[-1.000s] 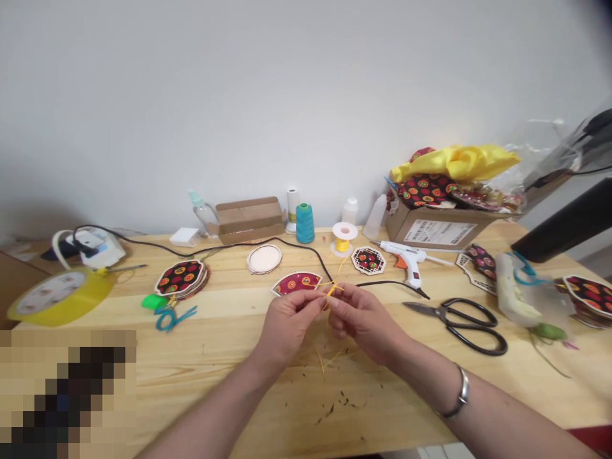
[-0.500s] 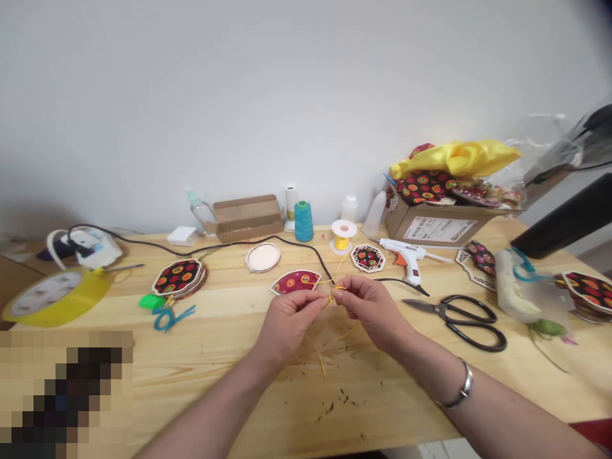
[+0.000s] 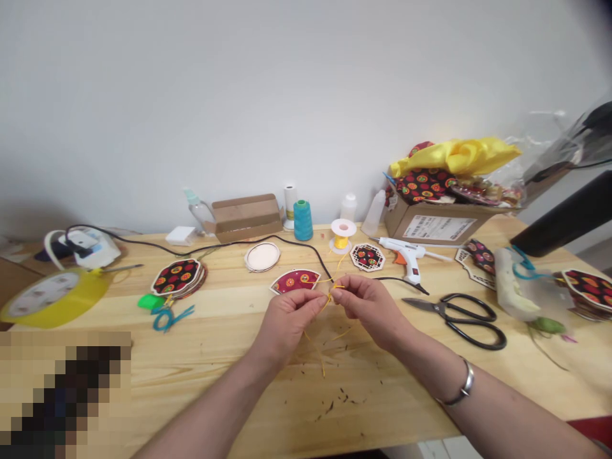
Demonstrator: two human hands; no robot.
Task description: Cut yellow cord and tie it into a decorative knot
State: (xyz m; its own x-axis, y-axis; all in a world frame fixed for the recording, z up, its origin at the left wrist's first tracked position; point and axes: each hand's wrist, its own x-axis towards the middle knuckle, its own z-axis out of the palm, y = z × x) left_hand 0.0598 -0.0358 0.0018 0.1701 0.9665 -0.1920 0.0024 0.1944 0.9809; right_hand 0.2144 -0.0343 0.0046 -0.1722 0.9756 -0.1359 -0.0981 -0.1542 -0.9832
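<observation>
Pinching yellow cord (image 3: 329, 298) above the bench (image 3: 215, 331), your left hand (image 3: 291, 320) and right hand (image 3: 369, 311) both have closed grips on it. It sits bunched between them, seemingly slanting up rightward, equally near each.

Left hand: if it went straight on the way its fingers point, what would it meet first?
Past the yellow cord it pinches, the left hand would probably meet the right hand, fingertips first. Depth is uncertain from this one view.

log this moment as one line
left hand: pinches yellow cord; right hand: pinches same cord; scissors: on table, right of hands; glue gun: beyond scissors
</observation>
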